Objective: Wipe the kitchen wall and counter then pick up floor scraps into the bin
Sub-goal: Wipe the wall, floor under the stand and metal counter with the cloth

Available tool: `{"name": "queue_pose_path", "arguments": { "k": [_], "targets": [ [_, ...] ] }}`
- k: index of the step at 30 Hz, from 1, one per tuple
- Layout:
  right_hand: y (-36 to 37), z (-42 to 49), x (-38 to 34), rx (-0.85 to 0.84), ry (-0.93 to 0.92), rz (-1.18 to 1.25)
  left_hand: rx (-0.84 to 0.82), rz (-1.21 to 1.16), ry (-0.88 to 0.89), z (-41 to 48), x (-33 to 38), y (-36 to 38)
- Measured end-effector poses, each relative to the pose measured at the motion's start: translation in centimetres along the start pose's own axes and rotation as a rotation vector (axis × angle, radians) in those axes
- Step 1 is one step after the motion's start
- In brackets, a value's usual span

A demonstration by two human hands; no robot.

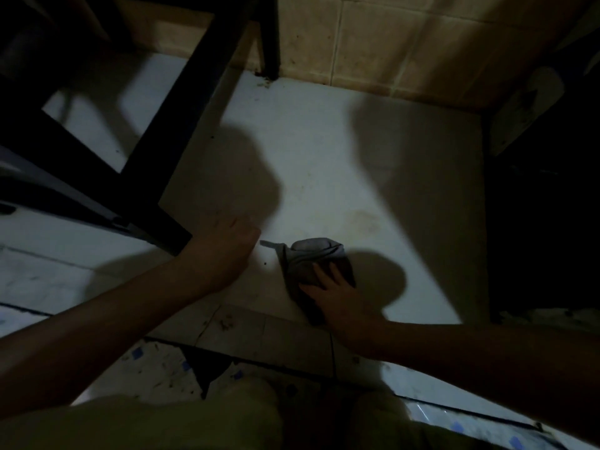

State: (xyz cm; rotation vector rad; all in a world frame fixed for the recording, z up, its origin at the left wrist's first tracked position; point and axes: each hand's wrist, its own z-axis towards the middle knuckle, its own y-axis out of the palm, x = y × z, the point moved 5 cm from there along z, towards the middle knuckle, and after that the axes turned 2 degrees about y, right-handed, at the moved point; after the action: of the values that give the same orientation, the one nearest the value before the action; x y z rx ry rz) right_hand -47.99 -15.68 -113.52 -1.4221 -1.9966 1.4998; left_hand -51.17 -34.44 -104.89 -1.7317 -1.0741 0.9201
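A crumpled grey cloth point(308, 258) lies on the pale counter surface point(324, 164). My right hand point(331, 293) presses flat on the near half of the cloth, fingers spread over it. My left hand point(227, 245) rests on the counter just left of the cloth, fingers curled in a loose fist, holding nothing I can see. A small pale scrap point(268, 243) lies between my left hand and the cloth. A faint brownish stain point(360, 219) marks the counter beyond the cloth. The beige tiled wall point(373, 40) rises behind the counter.
A black frame point(181, 125) with dark legs stands over the left part of the counter. Something dark fills the right side point(545, 222). Speckled floor with small scraps point(162, 368) shows below the counter edge, near my knees.
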Motion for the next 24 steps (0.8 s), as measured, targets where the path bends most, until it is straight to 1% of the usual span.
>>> {"name": "queue_pose_path", "arguments": {
  "k": [3,6,9,12,14,17,18,21,22,24],
  "targets": [
    [-0.2,1.4,-1.7,0.000,-0.090,-0.004,0.021,-0.004,-0.033,-1.0,-0.5,-0.3],
    [-0.4,2.9,-3.4,-0.035,-0.152,-0.050,0.098,0.001,-0.033,-2.0,-0.9,-1.1],
    [-0.7,3.8,-4.6,-0.070,-0.192,-0.093,0.054,-0.032,-0.024,-2.6,-1.2,-1.1],
    [-1.0,3.9,-4.5,-0.099,-0.249,-0.136,0.081,-0.021,-0.022,-2.9,-1.3,-1.2],
    [-1.2,3.5,-4.0,-0.125,-0.289,-0.157,0.064,-0.019,-0.038,-2.7,-1.2,-1.0],
    [-1.3,2.4,-3.1,-0.094,-0.353,-0.169,0.074,0.026,-0.034,-1.4,-0.9,-0.6],
    [-1.3,1.9,-2.6,-0.076,-0.367,-0.175,0.041,0.036,-0.036,-0.9,-0.8,-0.6],
    [-1.5,0.2,-0.4,-0.020,-0.343,-0.164,0.032,0.041,-0.005,1.0,0.0,-0.8],
    [-1.5,-0.4,0.5,-0.004,-0.313,-0.151,0.003,0.028,0.006,1.6,0.4,-0.9],
    [-1.3,-1.6,2.5,-0.004,-0.214,-0.147,0.007,0.011,0.024,2.6,1.4,-1.4]
  ]
}}
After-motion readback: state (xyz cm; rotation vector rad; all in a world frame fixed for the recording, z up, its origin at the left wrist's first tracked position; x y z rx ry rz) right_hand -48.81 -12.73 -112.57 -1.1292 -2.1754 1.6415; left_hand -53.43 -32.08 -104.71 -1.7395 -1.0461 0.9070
